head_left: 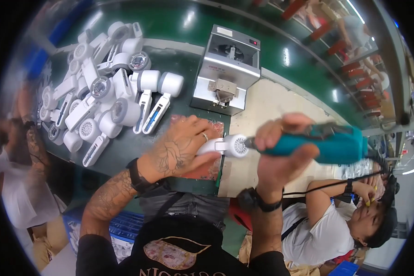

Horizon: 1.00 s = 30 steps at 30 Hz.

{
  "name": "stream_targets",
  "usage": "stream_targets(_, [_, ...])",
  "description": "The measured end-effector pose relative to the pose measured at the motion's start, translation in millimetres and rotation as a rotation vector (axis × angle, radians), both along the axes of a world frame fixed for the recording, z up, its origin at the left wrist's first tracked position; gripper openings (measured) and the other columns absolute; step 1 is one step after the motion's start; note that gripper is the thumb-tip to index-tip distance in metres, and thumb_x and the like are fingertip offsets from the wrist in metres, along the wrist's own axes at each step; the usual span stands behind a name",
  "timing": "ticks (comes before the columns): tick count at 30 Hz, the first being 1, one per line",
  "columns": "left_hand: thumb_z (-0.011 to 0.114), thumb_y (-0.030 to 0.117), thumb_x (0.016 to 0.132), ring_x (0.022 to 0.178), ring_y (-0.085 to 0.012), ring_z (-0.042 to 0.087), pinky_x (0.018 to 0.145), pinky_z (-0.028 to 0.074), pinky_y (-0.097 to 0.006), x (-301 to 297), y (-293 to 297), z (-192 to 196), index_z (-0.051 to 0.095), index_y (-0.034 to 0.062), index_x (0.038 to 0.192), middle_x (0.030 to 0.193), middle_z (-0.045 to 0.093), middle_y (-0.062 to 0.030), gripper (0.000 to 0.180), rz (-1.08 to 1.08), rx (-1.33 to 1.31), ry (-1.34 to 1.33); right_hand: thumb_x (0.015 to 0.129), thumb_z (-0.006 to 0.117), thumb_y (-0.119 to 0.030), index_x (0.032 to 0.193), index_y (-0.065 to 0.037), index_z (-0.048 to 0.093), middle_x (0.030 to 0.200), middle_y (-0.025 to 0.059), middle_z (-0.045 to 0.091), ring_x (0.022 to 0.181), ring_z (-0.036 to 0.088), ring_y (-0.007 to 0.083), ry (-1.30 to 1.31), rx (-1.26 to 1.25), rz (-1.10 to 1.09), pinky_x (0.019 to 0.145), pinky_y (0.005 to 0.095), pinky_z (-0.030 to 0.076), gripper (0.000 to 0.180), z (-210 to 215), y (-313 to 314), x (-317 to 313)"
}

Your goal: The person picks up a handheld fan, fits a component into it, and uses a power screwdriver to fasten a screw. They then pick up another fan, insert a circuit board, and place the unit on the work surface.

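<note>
Holding a white fan (237,146) by its handle is the left hand (179,145) in the head view, fingers wrapped over and thumb underneath; the fan sits past the edge of a red mat (202,174), grille end toward the right hand (279,171); that one's gripping a teal driver (324,146), bit pointed right at the grille; it's pretty blurry there, so can't tell if bit and fan actually touch.

I'd call this the screwdriving step, though no screw is visible to me; next move probably calls for a firm left grip and the bit lined up square, since the fan's round end could roll or the bit could slip toward the fingers.

As for the rest, there's a big heap of other fans (85,110) on the left side of the green table (177,62); a grey machine (225,76) stands just beyond the mat; nothing blocks the bit's path to the fan that I can see; only snag is the black cord (329,184) running close by the right wrist, with a co-worker (324,230) over to the right.
</note>
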<state>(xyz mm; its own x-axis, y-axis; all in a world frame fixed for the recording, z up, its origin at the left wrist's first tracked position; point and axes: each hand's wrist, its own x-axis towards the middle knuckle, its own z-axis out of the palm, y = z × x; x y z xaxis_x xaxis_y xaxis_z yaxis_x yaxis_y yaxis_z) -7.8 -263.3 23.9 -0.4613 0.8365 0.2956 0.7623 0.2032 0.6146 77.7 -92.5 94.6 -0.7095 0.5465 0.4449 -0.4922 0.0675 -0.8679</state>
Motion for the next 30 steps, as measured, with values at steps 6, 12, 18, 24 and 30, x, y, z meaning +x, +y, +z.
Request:
stream_targets(6, [0.072, 0.035, 0.087, 0.105, -0.0283, 0.057, 0.092, 0.046, -0.041, -2.2, -10.7, -5.0, 0.068, 0.0106, 0.118, 0.114, 0.063, -0.0073, 0.04, 0.011, 0.063, -0.027, 0.097, 0.061, -0.051, 0.106, 0.001, 0.055, 0.069, 0.0062, 0.055, 0.059, 0.056, 0.0169, 0.064, 0.129, 0.025, 0.056, 0.0282, 0.045, 0.054, -7.9, -9.0, -75.4])
stream_targets(12, [0.068, 0.037, 0.088, 0.105, -0.0265, 0.054, 0.093, 0.043, -0.04, -2.7, -11.1, -15.2, 0.061, 0.0103, 0.127, 0.11, 0.059, -0.0071, 0.048, 0.018, 0.125, 0.037, 0.1, 0.061, -0.04, 0.097, 0.0, 0.055, 0.066, 0.0063, 0.055, 0.059, 0.057, 0.0173, 0.026, 0.101, 0.002, 0.056, 0.0287, 0.045, 0.041, -31.0, -10.1, -100.7])
stream_targets(18, [0.069, 0.036, 0.087, 0.103, -0.0269, 0.054, 0.091, 0.044, -0.04, -4.8, -9.9, -19.1, 0.063, 0.0096, 0.124, 0.11, 0.059, -0.0073, 0.046, 0.015, 0.142, 0.024, 0.101, 0.059, -0.038, 0.097, 0.0, 0.055, 0.066, 0.0066, 0.054, 0.057, 0.055, 0.0179, -0.064, 0.089, 0.049, 0.054, 0.0304, 0.045, 0.039, -25.1, -12.1, -88.7])
stream_targets(24, [0.071, 0.036, 0.085, 0.101, -0.0265, 0.055, 0.09, 0.044, -0.041, -3.6, -7.5, -20.2, 0.063, 0.0094, 0.124, 0.108, 0.059, -0.007, 0.048, 0.046, 0.169, 0.028, 0.094, 0.062, -0.056, 0.101, 0.002, 0.055, 0.063, 0.0066, 0.051, 0.053, 0.052, 0.0181, -0.089, 0.073, 0.069, 0.05, 0.0298, 0.043, 0.059, -22.6, -12.8, -35.5])
stream_targets(30, [0.072, 0.035, 0.084, 0.102, -0.0262, 0.055, 0.09, 0.044, -0.041, -3.6, -8.7, -19.0, 0.065, 0.009, 0.12, 0.109, 0.06, -0.0068, 0.045, 0.048, 0.137, 0.017, 0.09, 0.064, -0.061, 0.102, 0.002, 0.055, 0.063, 0.0065, 0.051, 0.052, 0.052, 0.0179, -0.157, 0.058, 0.029, 0.05, 0.0298, 0.043, 0.065, -23.2, -18.9, -27.3])
